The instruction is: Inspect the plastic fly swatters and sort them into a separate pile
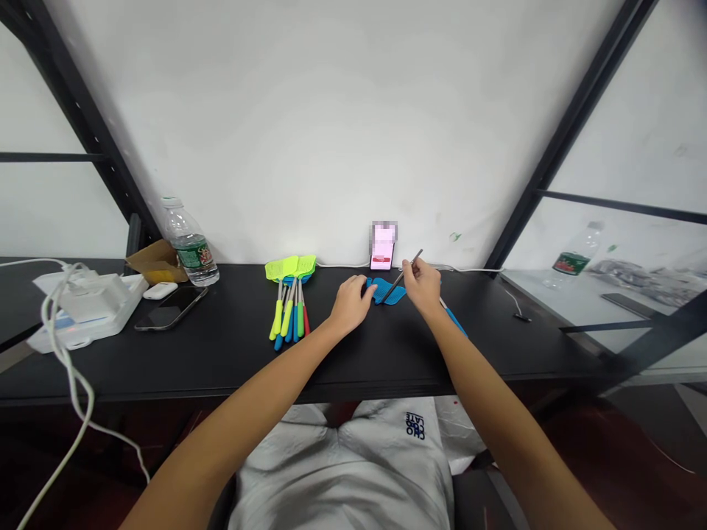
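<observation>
A blue fly swatter (389, 292) lies on the black table, its mesh head between my two hands. Its shaft passes beneath my right wrist, and the blue handle shows beyond it. With curled fingers, my left hand (352, 300) pinches the left edge of the head; part of that edge is hidden. My right hand (423, 284) grips a slim dark pen-like rod (394, 285), tilted with its lower end at the mesh. Whether the tip touches the mesh I cannot tell. To the left, several fly swatters (290, 269) with yellow, blue, green and red handles lie in a pile.
A lit phone (382, 246) leans against the wall behind the swatter. On the left are a water bottle (192, 246), a cardboard box (158, 263), a white earbud case (160, 291), a dark phone (172, 308) and a white power strip (88, 302) with cables.
</observation>
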